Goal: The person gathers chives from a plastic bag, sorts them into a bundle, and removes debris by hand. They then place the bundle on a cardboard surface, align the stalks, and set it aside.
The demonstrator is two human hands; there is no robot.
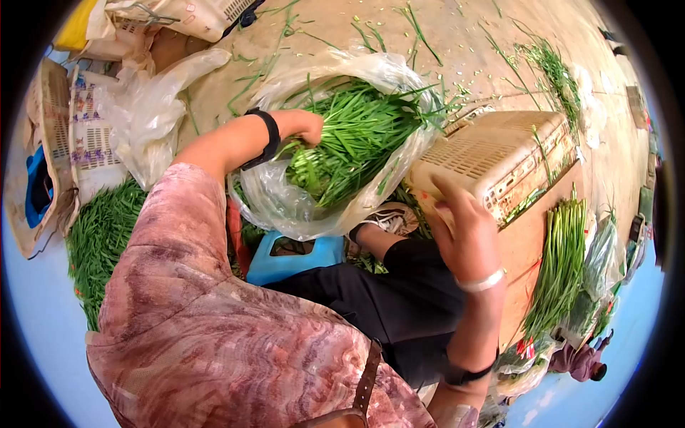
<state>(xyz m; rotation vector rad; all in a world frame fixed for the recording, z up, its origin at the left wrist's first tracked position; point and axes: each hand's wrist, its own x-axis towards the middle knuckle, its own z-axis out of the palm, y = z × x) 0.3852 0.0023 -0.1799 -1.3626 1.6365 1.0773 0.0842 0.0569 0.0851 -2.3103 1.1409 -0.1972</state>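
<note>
Inside the open mouth of a clear plastic bag (275,214), long green stalks (374,118) lie in a loose heap, with a person's left hand (307,130) at their left side.

The bag stands on a tan floor (339,20) strewn with green scraps, its rim slumped outward; the left hand reaches across the rim's left edge, fingers curled against the stalks and partly hidden, so whether they grip any cannot be told; leaf tips spread toward the bag's right edge, a few poking over it. The right hand (465,232), slightly blurred, is open and holds nothing visible, fingers apart, near the close edge of an overturned-looking plastic crate (464,153); beyond that hand, a thick bundle of stalks (559,264) lies along the right edge of a brown board (515,292); a blue stool (314,258) sits just below the bag's near edge, and a pile of dark greens (107,228) is at far left.

Good handling here seems to call for a light left hand, since thin leaves would likely bruise if squeezed; keeping the stalks parallel should limit tangling; the free right hand could steady the soft rim, which might otherwise fold inward; wrist kept clear of the plastic, it would probably snag less.
</note>
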